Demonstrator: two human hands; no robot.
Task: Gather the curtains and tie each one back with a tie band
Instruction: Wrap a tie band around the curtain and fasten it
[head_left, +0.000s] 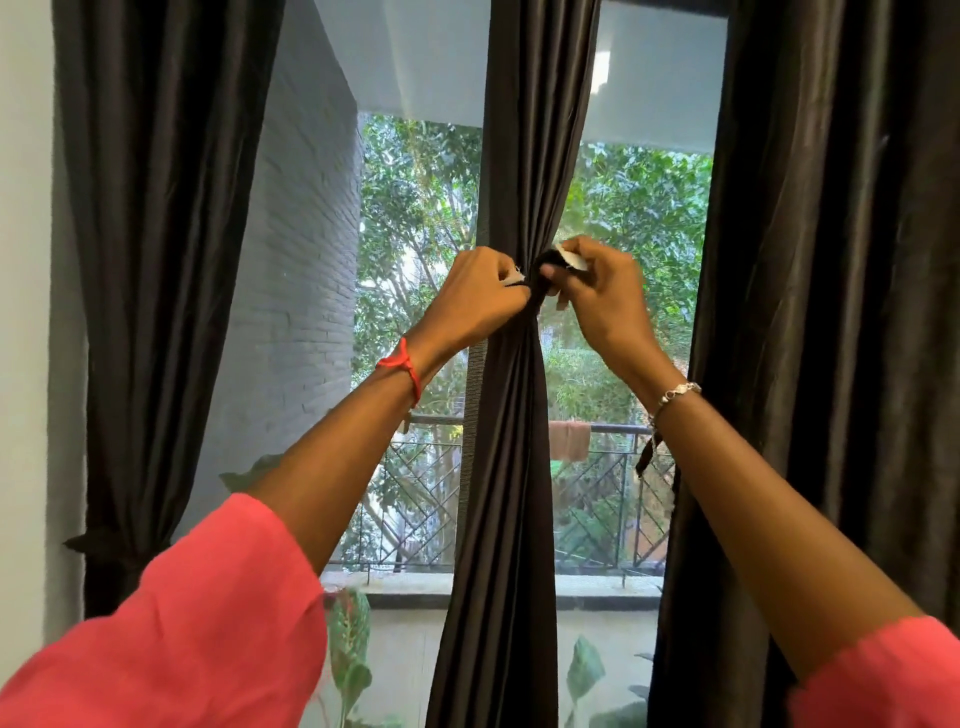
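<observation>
A home: dark curtains (514, 156) frame a window (415, 260) onto a railed balcony (415, 493).

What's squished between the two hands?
In the head view, the gathered dark brown curtain, wrapped by a black tie band that the left hand and right hand pinch.

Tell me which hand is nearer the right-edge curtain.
Right. The right hand pinches the tie band left of the right-edge curtain; the left hand grips the band's other end, farther left.

Most of tie band (548, 260) hidden inside left hand (478, 296) and right hand (605, 299); right hand motion-blurred. Edges crop middle curtain (519, 156) top and bottom.
</observation>
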